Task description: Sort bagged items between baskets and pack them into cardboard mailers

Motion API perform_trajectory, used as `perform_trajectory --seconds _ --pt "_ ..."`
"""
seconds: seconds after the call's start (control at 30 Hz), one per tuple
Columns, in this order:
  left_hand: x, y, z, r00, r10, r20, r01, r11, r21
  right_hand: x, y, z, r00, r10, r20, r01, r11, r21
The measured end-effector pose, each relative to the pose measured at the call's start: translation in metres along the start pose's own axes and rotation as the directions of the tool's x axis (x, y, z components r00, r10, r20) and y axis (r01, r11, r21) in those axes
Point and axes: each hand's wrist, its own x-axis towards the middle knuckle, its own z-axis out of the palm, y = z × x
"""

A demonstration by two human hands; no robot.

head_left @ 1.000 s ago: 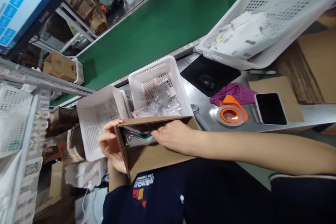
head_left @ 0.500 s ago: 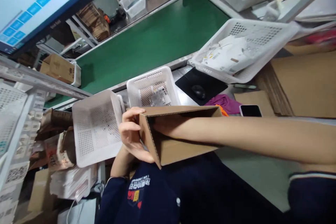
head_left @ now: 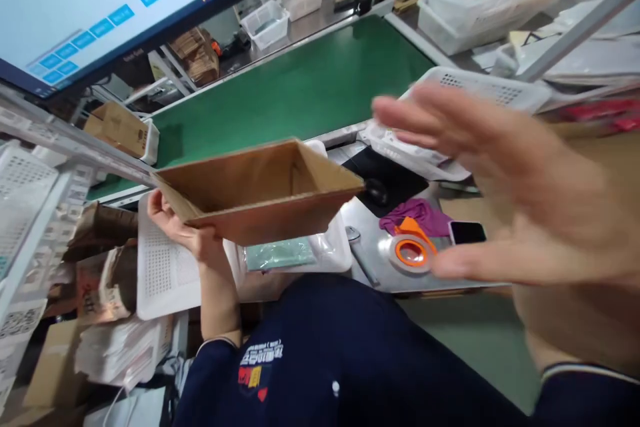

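Observation:
My left hand [head_left: 183,230] grips one end of an open cardboard box [head_left: 280,217], thumb and fingers around its edge. The box is tilted, its opening facing up toward me, and it is held above a white basket [head_left: 341,250]. A plastic-wrapped pale green packet [head_left: 280,254] lies in that basket. Off to the right, my right hand [head_left: 520,193] is raised in the air, blurred, with thumb and fingers spread and nothing between them. Below its fingertips sits a tape roll [head_left: 413,252] with an orange core, beside a purple cloth [head_left: 425,217].
A green conveyor belt [head_left: 300,90] runs behind the bench, with a monitor [head_left: 115,7] at upper left. Another white basket [head_left: 163,280] stands at left. A phone [head_left: 467,233], a black mouse [head_left: 376,192] and a white perforated basket [head_left: 490,90] are at right.
My right hand has come out of the box and swung up to the right, fingers spread. My left hand has moved left and up with the box, turning its opening upward.

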Motion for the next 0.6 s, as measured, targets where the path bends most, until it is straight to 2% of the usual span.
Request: perform_trajectory --seconds 0.03,0.1,0.17,0.27,0.33,0.4,0.43,0.47,0.5,0.53,0.6 --pt "0.002 0.002 0.006 0.999 -0.013 -0.043 0.01 0.997 -0.077 -0.005 0.012 0.003 0.999 0.02 -0.033 -0.019 0.999 0.03" --pt "0.003 0.007 0.021 0.996 -0.044 -0.081 0.026 0.978 -0.208 -0.012 0.043 0.026 0.996 0.085 -0.001 -0.085 0.994 0.076" --pt "0.003 0.01 0.033 0.995 -0.099 0.004 0.095 0.954 -0.285 -0.016 0.074 0.056 0.985 0.174 -0.01 -0.172 0.978 0.116" --pt "0.0 0.001 0.032 0.96 -0.186 0.211 0.243 0.926 -0.29 -0.022 0.102 0.082 0.933 0.327 -0.15 -0.312 0.943 0.112" --pt "-0.007 -0.016 0.022 0.887 -0.31 0.342 0.385 0.906 -0.178 -0.029 0.11 0.084 0.884 0.429 -0.187 -0.411 0.903 0.129" --pt "-0.022 -0.038 0.012 0.764 -0.481 0.43 0.545 0.838 -0.031 -0.038 0.118 0.086 0.866 0.482 -0.134 -0.454 0.869 0.196" --pt "-0.032 -0.048 0.009 0.701 -0.55 0.454 0.607 0.794 0.026 -0.043 0.123 0.089 0.866 0.492 -0.094 -0.46 0.855 0.241" --pt "-0.042 -0.058 0.008 0.657 -0.598 0.459 0.649 0.759 0.06 -0.047 0.129 0.095 0.863 0.501 -0.062 -0.465 0.837 0.287" --pt "-0.051 -0.065 0.009 0.641 -0.627 0.442 0.672 0.737 0.073 -0.052 0.135 0.103 0.857 0.513 -0.054 -0.468 0.817 0.337" --pt "-0.059 -0.071 0.011 0.654 -0.641 0.401 0.676 0.733 0.069 -0.056 0.141 0.112 0.846 0.528 -0.073 -0.463 0.796 0.391" --pt "-0.065 -0.078 0.018 0.728 -0.639 0.25 0.653 0.756 0.032 -0.062 0.147 0.13 0.832 0.54 -0.129 -0.42 0.764 0.489"
